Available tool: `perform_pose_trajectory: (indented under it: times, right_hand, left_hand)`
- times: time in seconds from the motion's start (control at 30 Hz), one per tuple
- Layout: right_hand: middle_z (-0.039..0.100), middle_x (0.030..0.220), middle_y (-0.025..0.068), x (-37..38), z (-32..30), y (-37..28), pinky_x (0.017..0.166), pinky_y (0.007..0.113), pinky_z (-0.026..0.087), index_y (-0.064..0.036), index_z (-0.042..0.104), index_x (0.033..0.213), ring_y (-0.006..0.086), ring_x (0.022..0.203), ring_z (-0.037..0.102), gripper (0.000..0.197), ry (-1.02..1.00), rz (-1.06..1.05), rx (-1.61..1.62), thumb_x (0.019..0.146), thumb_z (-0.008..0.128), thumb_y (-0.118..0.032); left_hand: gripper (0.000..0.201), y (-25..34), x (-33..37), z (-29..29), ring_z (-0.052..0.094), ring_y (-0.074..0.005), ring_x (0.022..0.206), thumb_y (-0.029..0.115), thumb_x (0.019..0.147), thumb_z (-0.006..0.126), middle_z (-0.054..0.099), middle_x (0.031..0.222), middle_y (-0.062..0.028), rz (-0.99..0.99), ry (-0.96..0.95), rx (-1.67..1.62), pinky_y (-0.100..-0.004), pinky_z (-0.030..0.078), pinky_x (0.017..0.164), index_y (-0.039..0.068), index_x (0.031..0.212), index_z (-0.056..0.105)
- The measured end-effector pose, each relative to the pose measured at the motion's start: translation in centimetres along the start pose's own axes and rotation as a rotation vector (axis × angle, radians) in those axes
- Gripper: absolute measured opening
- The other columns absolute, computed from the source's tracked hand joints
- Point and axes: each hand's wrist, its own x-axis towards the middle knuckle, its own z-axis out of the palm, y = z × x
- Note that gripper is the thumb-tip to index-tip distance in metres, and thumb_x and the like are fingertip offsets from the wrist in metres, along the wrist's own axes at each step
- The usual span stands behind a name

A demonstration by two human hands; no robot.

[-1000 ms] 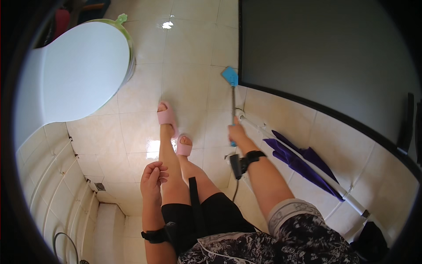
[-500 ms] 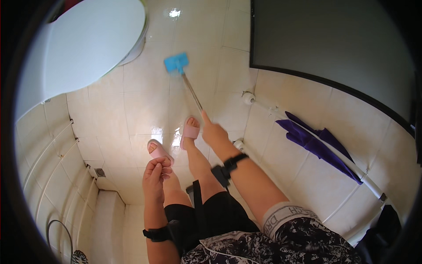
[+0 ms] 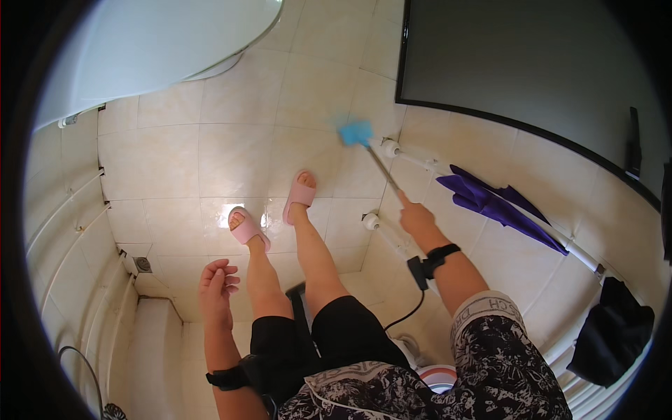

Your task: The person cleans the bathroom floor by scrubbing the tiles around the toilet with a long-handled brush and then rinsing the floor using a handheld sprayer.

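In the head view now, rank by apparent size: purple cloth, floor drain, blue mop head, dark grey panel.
1. Dark grey panel
2. Purple cloth
3. Blue mop head, blurred
4. Floor drain

Dark capital letters run along the pale grey cuff (image 3: pixel 484 308) of the patterned right sleeve (image 3: pixel 493 343), only partly in view. Smaller, fainter lettering marks the pale band (image 3: pixel 344 371) across the shirt (image 3: pixel 392 393) front.

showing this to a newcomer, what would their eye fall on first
The blue mop head, blurred, stands out above the middle, its handle in the right hand. Next come the purple cloth on a white pipe at the right and the pink slippers on pale floor tiles, left of centre.
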Motion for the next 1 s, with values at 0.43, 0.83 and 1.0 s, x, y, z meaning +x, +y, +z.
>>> perform_pose_trajectory:
  times: [0.43,0.83,1.0]
  right_hand:
    - [0.065,0.077,0.0083,-1.3,-13.8,2.4,0.053,0.034,0.050,-0.0066,0.069,0.079,0.0245,0.073,0.065,0.014,0.106,-0.148,-0.800,0.074,0.057,-0.011]
    - [0.064,0.090,0.0135,-0.5,-13.4,7.7,0.065,0.038,0.050,-0.0062,0.048,0.113,0.0261,0.081,0.063,0.030,-0.099,-0.083,-0.778,0.085,0.043,-0.015]
    - [0.063,0.076,0.0123,-2.5,-17.5,10.3,0.060,0.040,0.047,-0.0089,0.041,0.126,0.0276,0.069,0.062,0.044,-0.041,-0.156,-0.755,0.081,0.042,-0.014]
  left_hand:
    - [0.019,-3.5,1.0,1.6,0.053,-0.0098,0.070,0.015,0.089,0.044,0.058,0.088,-0.0036,-0.050,-0.032,-0.095,-0.0219,0.039,0.060,0.006,0.104,0.052]
    - [0.020,-8.0,2.0,5.6,0.052,-0.0101,0.071,0.016,0.089,0.045,0.057,0.087,-0.0032,-0.076,0.048,-0.265,-0.0226,0.039,0.061,0.006,0.105,0.052]
    - [0.018,-8.5,2.3,9.2,0.052,-0.0098,0.072,0.014,0.089,0.045,0.057,0.087,-0.0030,-0.097,-0.006,-0.314,-0.0226,0.039,0.061,0.006,0.104,0.052]
